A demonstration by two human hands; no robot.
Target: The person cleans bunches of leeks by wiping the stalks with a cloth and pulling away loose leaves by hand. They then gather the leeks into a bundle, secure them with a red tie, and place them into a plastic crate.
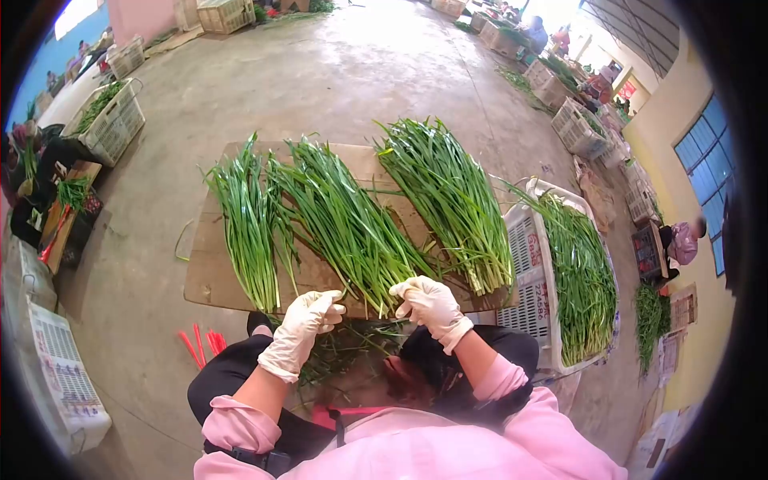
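Both my hands wear pale thin gloves. My left hand [308, 324] is closed in a pinch at the near edge of a cardboard-covered board [210, 272], by the cut ends of the green chives; what its fingertips hold is too small to make out. My right hand [430, 306] pinches stalks at the lower end of the middle chive pile [348, 216]. On the left of the board lies a smaller chive bundle [250, 232]. A thick bundle of chives [452, 204] rests on the right side, its pale ends toward me.
Right of the board stands a white plastic crate [528, 276] filled with chives [580, 280]. Red strips [204, 346] lie on the floor at left, near a white crate [70, 372]. Loose leaves [344, 352] lie below the board. Other people work among crates along the right wall.
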